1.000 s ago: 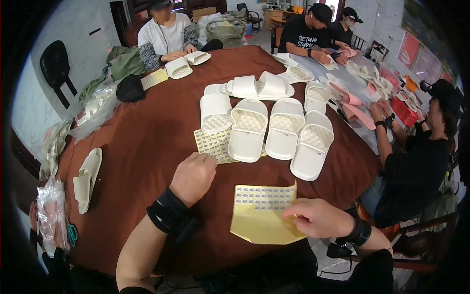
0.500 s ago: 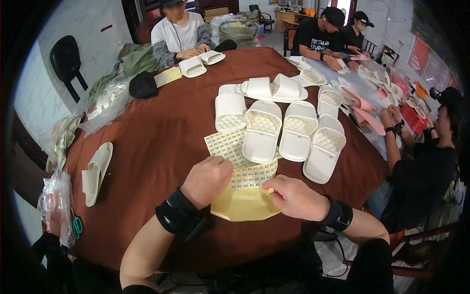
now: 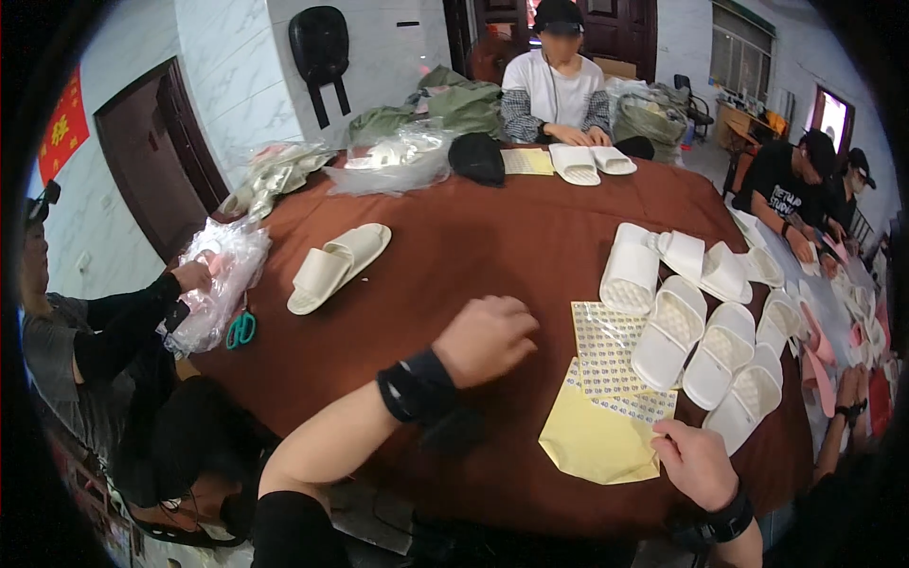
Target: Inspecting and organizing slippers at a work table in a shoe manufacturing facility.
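Observation:
My left hand (image 3: 488, 341) hovers over the brown tablecloth with its fingers loosely bent and apart, nothing visible in them. At the right edge of a yellow-backed sticker sheet (image 3: 595, 435), the thumb and forefinger of my right hand (image 3: 699, 466) are pinched together. Whatever lies between them is too small to make out. A second sheet of printed stickers (image 3: 606, 341) overlaps the first and runs under a white slipper (image 3: 668, 331). Several more white slippers stand beside it, among them one at the front right (image 3: 746, 402). A pair of white slippers (image 3: 339, 268) lies by itself left of centre.
Teal scissors (image 3: 241, 328) and a clear plastic bag (image 3: 222, 260) lie at the left edge, where a person reaches in. Across the table, another person touches white slippers (image 3: 573, 163) beside a black cap (image 3: 476, 159). People handle pink and white slippers at a right-hand table.
My view has swung left, bringing in the person at the left. My left hand has left the sticker sheets and moved away to the left; my right hand stays at the sheet's edge.

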Tool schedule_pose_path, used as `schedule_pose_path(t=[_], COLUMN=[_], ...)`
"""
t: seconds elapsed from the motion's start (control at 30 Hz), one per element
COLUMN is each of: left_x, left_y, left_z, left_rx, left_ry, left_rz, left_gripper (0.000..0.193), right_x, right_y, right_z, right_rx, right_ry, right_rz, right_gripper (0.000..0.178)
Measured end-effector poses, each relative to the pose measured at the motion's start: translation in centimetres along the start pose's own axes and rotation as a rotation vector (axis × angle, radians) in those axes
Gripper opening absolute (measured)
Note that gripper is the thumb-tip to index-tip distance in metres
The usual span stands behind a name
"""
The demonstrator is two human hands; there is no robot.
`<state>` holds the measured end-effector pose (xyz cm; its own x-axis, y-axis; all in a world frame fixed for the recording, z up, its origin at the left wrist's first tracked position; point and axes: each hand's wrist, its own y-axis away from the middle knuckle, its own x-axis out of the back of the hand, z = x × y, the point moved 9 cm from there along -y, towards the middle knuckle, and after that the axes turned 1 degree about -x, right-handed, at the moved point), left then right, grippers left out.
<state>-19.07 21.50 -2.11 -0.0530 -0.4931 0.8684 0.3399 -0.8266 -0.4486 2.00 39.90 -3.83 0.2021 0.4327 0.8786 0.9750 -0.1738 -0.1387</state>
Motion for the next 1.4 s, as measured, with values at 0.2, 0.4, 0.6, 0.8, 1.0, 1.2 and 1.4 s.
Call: schedule_pose_path(t=[0.2, 0.4, 0.6, 0.8, 1.0, 1.2, 1.4], left_x=[10.0, 13.0, 13.4, 13.7, 13.6, 13.7, 10.1], left_y=[9.9, 17.3, 17.1, 16.8, 13.7, 12.7, 9.6], left_z=[-15.2, -23.3, -24.1, -24.4, -19.6, -11.4, -2.0], left_rx=[0.519, 0.967, 0.807, 0.936, 0.752, 0.700, 0.855], left_ry=[-0.598, -0.610, -0.560, -0.556, -0.566, -0.104, 0.531], left_rz=[0.174, 0.015, 0.145, -0.071, -0.004, 0.225, 0.127], left_gripper=[0.044, 0.055, 0.060, 0.041, 0.026, 0.034, 0.028], right_x=[1.2, 1.1, 0.4, 0.2, 0.7, 0.3, -2.2], right_y=[-0.1, 0.0, 0.2, 0.8, 1.8, 1.6, -0.1], right_z=[-1.4, -3.8, -4.6, -5.5, -5.9, -6.6, -10.3], right_rx=[0.106, 0.178, 0.221, 0.266, 0.268, 0.321, 0.338], right_ry=[-0.025, -0.024, 0.067, 0.066, 0.097, 0.061, -0.396], right_rz=[0.052, 0.033, 0.008, 0.010, 0.015, 0.034, -0.173], right_gripper=[0.016, 0.015, 0.015, 0.015, 0.016, 0.021, 0.067])
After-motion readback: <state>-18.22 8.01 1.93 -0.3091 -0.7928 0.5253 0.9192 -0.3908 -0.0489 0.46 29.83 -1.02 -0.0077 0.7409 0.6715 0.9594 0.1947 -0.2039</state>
